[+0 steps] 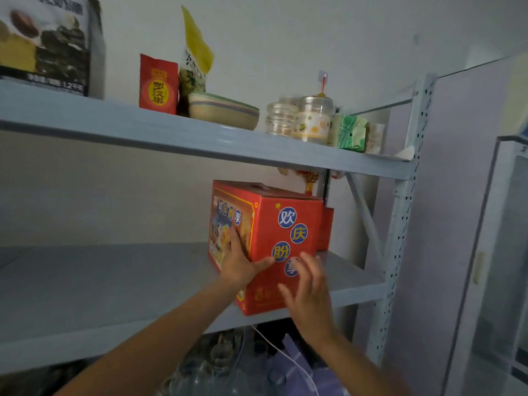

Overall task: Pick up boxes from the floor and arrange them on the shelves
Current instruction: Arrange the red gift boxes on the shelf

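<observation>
left grip (239, 262) released and pressed flat on the red box (285, 238), straight fingers up the picture-printed side, thumb laid round the near corner onto the face with the four blue circles. right grip (310, 290) also released, fingers spread and motion-blurred, at the lower part of that same face, lower centre of the frame; contact with the cardboard hard to tell. both bare forearms reaching up from the bottom edge.

red box upright on the middle shelf (114, 281), centre of the frame, turned corner-on to the camera, near bottom corner jutting just past the shelf's front lip. just behind it toward the right, a smaller red box (326, 228), partly hidden, near the grey upright post (400, 224).

on the upper shelf (143, 132), from upper left to right: a large printed carton (43, 44), a red packet (158, 84), a tall bag with a yellow top (195, 52), stacked bowls (223, 110), two clear jars (281, 118), a green-patterned pack (351, 132).

below the middle shelf, at bottom centre, blurred glassware (217, 364) and a thin white cable (285, 357). at far right, a pale cabinet side (445, 195).
</observation>
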